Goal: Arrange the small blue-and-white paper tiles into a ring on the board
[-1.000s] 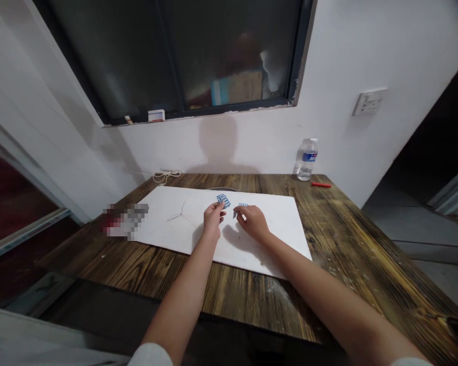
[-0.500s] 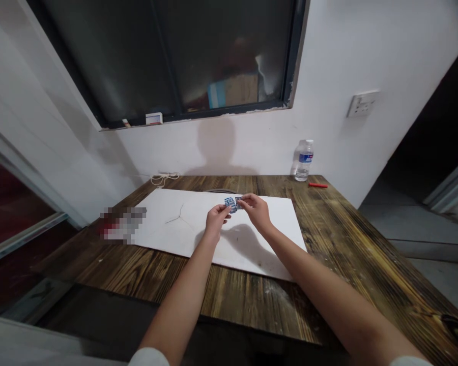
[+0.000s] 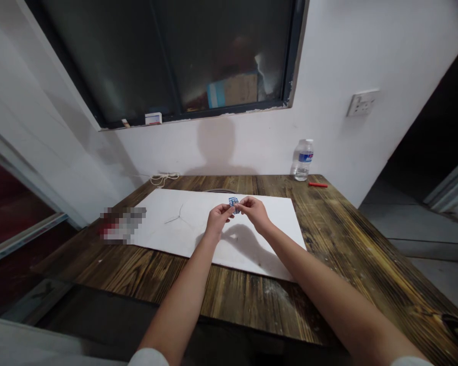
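Note:
A few small blue-and-white cards [image 3: 234,203] overlap in a little bunch above the white board [image 3: 156,223]. My left hand [image 3: 217,219] pinches the bunch from its left side between thumb and fingers. From the right, my right hand [image 3: 255,209] is closed at the cards' right edge, thumb and fingertips pressed together on them. Both hands meet at the cards and partly cover them, and the printing is too small to read.
The board lies on a dark wooden table [image 3: 248,297]. At the back stand a water bottle [image 3: 304,160] and, beside it, a red pen-like stick [image 3: 318,185]. A pale cord [image 3: 164,177] is at the back left. A thin wiry piece [image 3: 179,217] lies on the board. At left is a blurred patch [image 3: 124,225].
The card in my right hand has moved left onto the others, and the spread has narrowed into one bunch. My hands are closer together.

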`<action>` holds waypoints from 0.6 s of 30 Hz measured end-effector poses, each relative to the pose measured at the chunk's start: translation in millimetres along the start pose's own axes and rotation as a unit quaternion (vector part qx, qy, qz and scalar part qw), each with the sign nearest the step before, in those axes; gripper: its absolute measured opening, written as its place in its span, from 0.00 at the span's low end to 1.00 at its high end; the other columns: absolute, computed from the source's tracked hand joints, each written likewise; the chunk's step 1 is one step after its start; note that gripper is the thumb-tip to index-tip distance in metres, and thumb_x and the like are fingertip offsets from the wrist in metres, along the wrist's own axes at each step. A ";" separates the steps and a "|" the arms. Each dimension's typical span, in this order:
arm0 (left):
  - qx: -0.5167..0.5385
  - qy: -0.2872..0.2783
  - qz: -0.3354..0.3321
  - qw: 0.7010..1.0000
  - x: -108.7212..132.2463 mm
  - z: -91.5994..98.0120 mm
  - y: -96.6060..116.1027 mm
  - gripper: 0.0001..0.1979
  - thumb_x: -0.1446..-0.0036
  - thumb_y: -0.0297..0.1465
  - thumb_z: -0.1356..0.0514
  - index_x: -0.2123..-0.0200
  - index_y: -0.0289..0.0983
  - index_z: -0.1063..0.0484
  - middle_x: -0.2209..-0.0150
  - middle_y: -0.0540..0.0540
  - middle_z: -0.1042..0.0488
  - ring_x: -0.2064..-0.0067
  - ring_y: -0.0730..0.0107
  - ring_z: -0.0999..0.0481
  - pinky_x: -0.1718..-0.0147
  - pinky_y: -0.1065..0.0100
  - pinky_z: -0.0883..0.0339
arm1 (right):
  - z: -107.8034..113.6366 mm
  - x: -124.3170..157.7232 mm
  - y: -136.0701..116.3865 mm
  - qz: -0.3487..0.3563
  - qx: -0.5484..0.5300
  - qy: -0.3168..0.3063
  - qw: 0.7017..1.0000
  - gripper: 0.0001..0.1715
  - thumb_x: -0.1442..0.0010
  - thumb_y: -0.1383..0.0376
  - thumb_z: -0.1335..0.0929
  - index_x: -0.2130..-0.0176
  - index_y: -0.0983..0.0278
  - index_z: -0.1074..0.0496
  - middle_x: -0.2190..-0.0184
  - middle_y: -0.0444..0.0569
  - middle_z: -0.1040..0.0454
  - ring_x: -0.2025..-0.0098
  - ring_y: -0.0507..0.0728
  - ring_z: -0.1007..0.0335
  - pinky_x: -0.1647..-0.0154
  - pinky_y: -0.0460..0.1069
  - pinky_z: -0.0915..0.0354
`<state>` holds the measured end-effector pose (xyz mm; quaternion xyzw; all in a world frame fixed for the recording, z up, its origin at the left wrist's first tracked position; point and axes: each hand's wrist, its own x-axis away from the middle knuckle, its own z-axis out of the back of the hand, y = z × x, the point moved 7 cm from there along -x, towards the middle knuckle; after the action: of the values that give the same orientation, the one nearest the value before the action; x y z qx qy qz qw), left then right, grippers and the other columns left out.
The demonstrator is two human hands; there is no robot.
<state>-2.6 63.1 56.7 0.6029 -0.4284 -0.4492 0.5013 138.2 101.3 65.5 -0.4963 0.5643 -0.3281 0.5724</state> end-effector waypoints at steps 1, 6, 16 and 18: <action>-0.001 -0.006 -0.003 1.000 0.8 -1.3 1.5 0.16 0.62 0.41 0.29 0.76 0.37 0.27 0.75 0.47 0.25 0.73 0.72 0.28 0.73 0.72 0.41 | 0.6 -0.2 -0.5 -0.007 -0.003 -0.001 1.000 0.24 0.60 0.49 0.24 0.76 0.64 0.33 0.81 0.42 0.32 0.78 0.50 0.39 0.77 0.45 0.43; 0.009 -0.014 -0.019 1.000 0.6 -3.3 2.7 0.15 0.62 0.40 0.29 0.75 0.36 0.26 0.78 0.49 0.27 0.76 0.75 0.31 0.74 0.73 0.42 | 1.9 -4.0 -2.5 -0.027 -0.019 -0.026 0.999 0.26 0.62 0.48 0.24 0.77 0.64 0.34 0.82 0.41 0.33 0.80 0.49 0.41 0.77 0.45 0.43; 0.115 0.092 0.032 0.989 -5.4 14.6 -8.6 0.19 0.65 0.39 0.28 0.70 0.37 0.27 0.75 0.52 0.28 0.77 0.82 0.34 0.79 0.77 0.46 | 31.0 -14.2 24.9 0.049 0.354 -0.019 0.934 0.25 0.38 0.48 0.39 0.57 0.64 0.26 0.54 0.54 0.25 0.51 0.62 0.33 0.51 0.56 0.38; 0.120 0.093 0.036 0.988 -4.3 14.3 -8.2 0.18 0.64 0.39 0.28 0.70 0.37 0.27 0.75 0.52 0.28 0.77 0.82 0.34 0.79 0.77 0.46 | 23.2 -8.9 34.3 0.083 0.475 -0.073 0.873 0.26 0.37 0.52 0.38 0.48 0.64 0.30 0.46 0.57 0.30 0.42 0.65 0.41 0.45 0.59 0.43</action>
<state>-16.9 65.3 47.7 0.6822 -0.4518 -0.3179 0.4790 153.0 124.3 33.2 -0.1388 0.3359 -0.4707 0.8039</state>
